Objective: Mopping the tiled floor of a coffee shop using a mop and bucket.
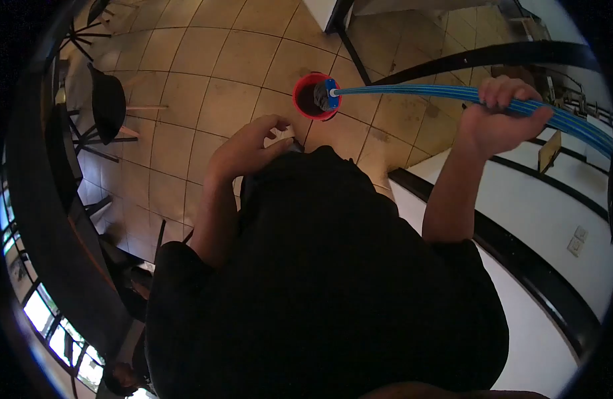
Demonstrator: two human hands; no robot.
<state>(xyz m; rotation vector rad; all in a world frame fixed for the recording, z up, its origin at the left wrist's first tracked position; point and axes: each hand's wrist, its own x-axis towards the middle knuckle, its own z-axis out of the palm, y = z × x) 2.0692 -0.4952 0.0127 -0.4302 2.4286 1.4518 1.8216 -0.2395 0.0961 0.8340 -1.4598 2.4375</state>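
My right hand [506, 112] grips the blue striped handle [411, 90] of a mop, well up its length. At the handle's far end, the blue mop head [331, 95] with grey strands [321, 96] sits in a red bucket [297, 99]. Dark liquid [306, 97] shows inside the bucket, which stands on the tiled floor in front of me. In front of my body, my left hand [254, 147] is empty, its fingers curled loosely and apart. It is nearest to my black shirt and touches neither mop nor bucket.
Black chairs [108, 104] stand on the left of the tiled floor [226, 60]. To the right runs a white half-wall with a black ledge [506, 249]; a black frame [486, 57] crosses beyond the bucket. Another person [122, 376] is at the lower left.
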